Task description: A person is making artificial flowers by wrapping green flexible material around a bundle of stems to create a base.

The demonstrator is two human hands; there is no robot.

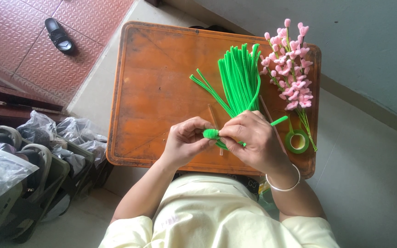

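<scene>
**Bench inventory: green pipe cleaner in hand, stock behind**

1. Your left hand (pixel 185 140): fingers closed around the coiled end of a green pipe cleaner (pixel 211 133), pinching the tight coil so it cannot spring loose.
2. Your right hand (pixel 253 138): thumb and fingertips closed on the same piece just beside the coil; its free tail pokes out to the right past your knuckles. A silver bangle (pixel 285 184) sits on that wrist.
3. Thin wooden stick (pixel 214 123): lies on the table, running under your hands.
4. Roll of green tape (pixel 297 141): flat on the table just right of your right hand, within easy reach.
5. Bundle of green pipe cleaners (pixel 240 76): fanned out beyond your hands, ends toward you for picking.
6. Spray of pink flowers (pixel 290 69): laid at the far right edge, apart from the raw stock.
7. Wooden table (pixel 157 82): bears all of the above.
</scene>
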